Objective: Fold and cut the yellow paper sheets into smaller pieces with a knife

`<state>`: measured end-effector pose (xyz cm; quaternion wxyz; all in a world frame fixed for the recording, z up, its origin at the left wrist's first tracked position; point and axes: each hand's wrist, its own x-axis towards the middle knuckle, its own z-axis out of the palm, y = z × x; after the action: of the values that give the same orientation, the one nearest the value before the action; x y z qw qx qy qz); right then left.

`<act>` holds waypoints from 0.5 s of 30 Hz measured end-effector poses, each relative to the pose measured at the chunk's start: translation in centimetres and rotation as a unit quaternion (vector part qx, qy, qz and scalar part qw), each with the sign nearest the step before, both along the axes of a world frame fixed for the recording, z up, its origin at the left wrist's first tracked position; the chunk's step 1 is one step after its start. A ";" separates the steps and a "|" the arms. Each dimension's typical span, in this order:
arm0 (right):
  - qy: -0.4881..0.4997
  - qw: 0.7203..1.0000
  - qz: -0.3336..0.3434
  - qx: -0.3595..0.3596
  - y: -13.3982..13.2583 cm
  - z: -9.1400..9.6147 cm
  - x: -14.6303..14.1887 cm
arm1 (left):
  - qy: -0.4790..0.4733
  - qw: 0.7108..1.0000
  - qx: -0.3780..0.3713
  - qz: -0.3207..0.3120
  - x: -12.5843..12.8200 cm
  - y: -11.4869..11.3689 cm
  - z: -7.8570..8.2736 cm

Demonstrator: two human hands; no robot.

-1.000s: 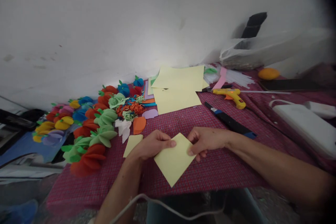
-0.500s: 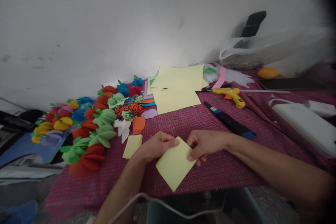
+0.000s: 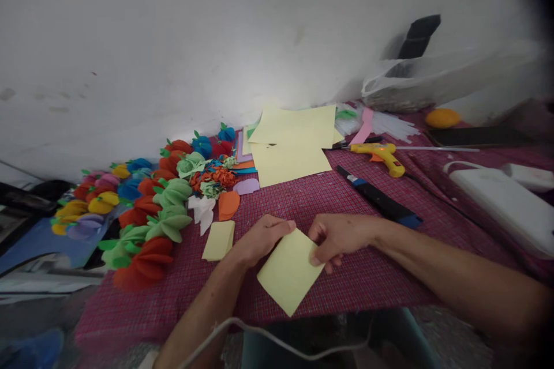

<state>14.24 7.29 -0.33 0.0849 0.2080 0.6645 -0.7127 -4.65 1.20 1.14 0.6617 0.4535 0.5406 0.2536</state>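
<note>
Dim, soft light, palest mid-wall [image 3: 242,52]; blurred edges, dark upper-right corner.

The yellow square [image 3: 291,274] is smooth, matt paper, as are the large yellow sheets [image 3: 291,161]. The bench [image 3: 285,202] is draped in checked woven cloth, rumpled toward the right. The layered ornaments [image 3: 173,193] look like matt coloured paper. The glue gun [image 3: 388,158] is smooth plastic; the bag [image 3: 402,89], thin, creased, translucent film. The white case [image 3: 502,202] is probably smooth plastic, though blur softens its finish. The wall [image 3: 208,40] is matt and scuffed.
</note>
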 end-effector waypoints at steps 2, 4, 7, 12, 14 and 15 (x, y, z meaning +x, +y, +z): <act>0.002 1.000 -0.006 -0.004 0.2 0.1 0.1 | 0.011 1.000 0.015 -0.021 -0.3 -0.1 0.1; 0.003 1.000 -0.016 -0.006 0.4 0.2 0.3 | 0.023 0.998 0.028 -0.047 -0.8 -0.1 0.3; 0.011 0.999 -0.030 -0.012 0.8 0.4 0.6 | 0.036 0.997 0.027 -0.067 -1.3 0.0 0.6; 0.021 0.998 -0.050 -0.017 1.4 0.7 0.9 | 0.040 0.997 0.036 -0.048 -1.9 0.3 0.7; 0.025 0.997 -0.064 -0.017 1.5 0.8 1.0 | 0.037 0.997 0.045 -0.040 -2.1 0.4 0.7; 0.027 0.997 -0.071 -0.016 1.6 0.8 1.1 | 0.037 0.997 0.049 -0.037 -2.3 0.4 0.7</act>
<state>15.30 8.92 0.49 0.0192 0.2338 0.6386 -0.7329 -6.91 1.59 1.83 0.6273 0.5142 0.5344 0.2379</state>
